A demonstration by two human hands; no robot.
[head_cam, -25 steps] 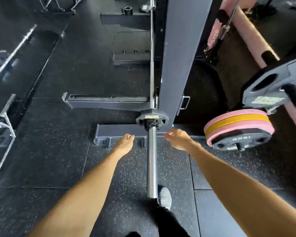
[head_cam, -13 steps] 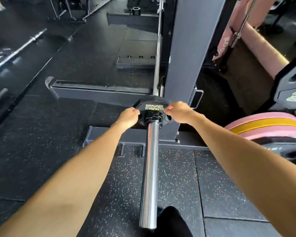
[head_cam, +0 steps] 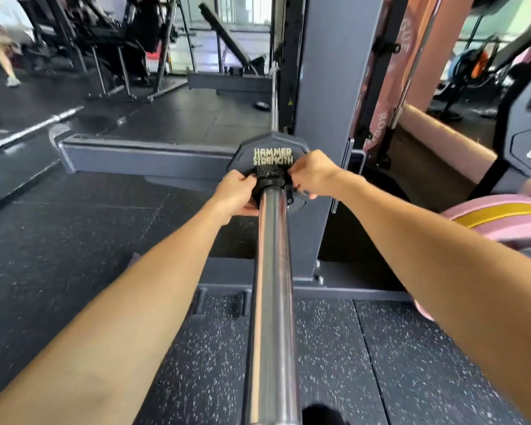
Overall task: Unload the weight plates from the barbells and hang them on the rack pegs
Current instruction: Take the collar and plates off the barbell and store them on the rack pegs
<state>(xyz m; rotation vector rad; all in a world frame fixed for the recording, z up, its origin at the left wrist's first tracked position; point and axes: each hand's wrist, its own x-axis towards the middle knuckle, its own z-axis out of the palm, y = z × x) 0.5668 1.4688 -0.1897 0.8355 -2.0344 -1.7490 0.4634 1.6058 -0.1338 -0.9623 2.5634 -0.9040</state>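
both hands are now being closed on the black collar (head_cam: 270, 176): left hand (head_cam: 236, 191) and right hand (head_cam: 314, 174), apart a second ago. one small plate (head_cam: 272, 148) is being kept on the barbell sleeve (head_cam: 272, 271) until it is released.

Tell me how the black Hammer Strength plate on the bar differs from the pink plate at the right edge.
The black plate sits on the chrome barbell sleeve, behind a black collar that both hands grip, left hand and right hand; no hand touches the pink plate. The black plate looks smaller and angular-edged; the pink plate looks larger and rounded. The black plate bears printed lettering; the pink plate has a yellow band.
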